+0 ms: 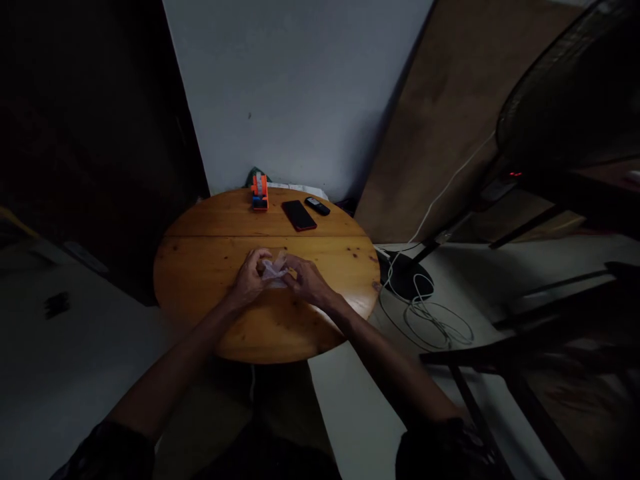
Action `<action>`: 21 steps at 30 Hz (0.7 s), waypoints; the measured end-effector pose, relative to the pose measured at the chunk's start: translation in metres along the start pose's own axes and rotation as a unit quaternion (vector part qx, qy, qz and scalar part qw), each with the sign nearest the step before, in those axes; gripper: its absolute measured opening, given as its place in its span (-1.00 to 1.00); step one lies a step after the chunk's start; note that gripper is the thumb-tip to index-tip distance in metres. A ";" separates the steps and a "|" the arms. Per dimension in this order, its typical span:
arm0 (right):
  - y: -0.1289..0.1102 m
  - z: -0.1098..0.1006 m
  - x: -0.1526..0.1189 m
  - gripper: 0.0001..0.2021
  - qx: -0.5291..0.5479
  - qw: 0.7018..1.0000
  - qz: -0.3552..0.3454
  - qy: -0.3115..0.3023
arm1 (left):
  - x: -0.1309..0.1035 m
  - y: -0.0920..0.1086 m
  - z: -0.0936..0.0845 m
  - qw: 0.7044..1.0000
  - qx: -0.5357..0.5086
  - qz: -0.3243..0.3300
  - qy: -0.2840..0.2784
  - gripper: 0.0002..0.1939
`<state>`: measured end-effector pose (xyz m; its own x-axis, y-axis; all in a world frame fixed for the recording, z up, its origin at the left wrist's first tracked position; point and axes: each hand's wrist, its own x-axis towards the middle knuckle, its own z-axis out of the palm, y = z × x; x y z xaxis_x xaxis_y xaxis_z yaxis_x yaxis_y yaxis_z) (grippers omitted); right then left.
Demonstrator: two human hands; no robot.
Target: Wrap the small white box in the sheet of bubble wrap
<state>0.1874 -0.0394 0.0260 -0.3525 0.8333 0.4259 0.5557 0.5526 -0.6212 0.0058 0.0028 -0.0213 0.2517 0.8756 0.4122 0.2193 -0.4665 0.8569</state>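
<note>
Both of my hands meet over the middle of a round wooden table (200, 273). Between them is a crumpled, whitish, thin sheet (275, 269) that looks like plastic wrap or tissue; I cannot tell which. My left hand (249, 277) curls its fingers round the sheet's left side. On the right side, my right hand (306, 279) pinches it between thumb and fingers. A small brownish thing shows by the left fingertips, too dim to name.
At the table's back stand an orange tape dispenser (259, 193), a dark smartphone (299, 215) and a small keypad phone (317, 206). A wall rises behind. To the right are a standing fan (565, 87), a coiled white cable (440, 327) and a dark chair (510, 360).
</note>
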 end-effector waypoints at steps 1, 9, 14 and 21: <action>0.000 0.001 -0.002 -0.75 -0.013 1.000 -0.012 0.000 | 0.000 0.002 -0.001 1.000 0.002 0.001 -0.005 -0.65; 0.008 0.003 -0.016 -0.68 -0.058 0.995 -0.087 0.002 | 0.001 0.017 -0.024 0.989 0.093 0.041 -0.110 -0.84; 0.015 0.009 -0.027 -0.70 -0.065 0.987 -0.143 -0.006 | -0.013 0.019 -0.036 0.965 0.179 0.119 -0.148 -0.60; 0.019 0.015 -0.021 -0.77 -0.053 0.993 -0.107 0.010 | -0.014 0.018 -0.024 0.977 0.149 0.112 -0.106 -0.71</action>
<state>0.1940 -0.0464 -0.0044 -0.4558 0.6962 0.5545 0.5459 0.7108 -0.4437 -0.0159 -0.0148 -0.0040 0.5072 0.7166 0.4788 0.3929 -0.6867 0.6117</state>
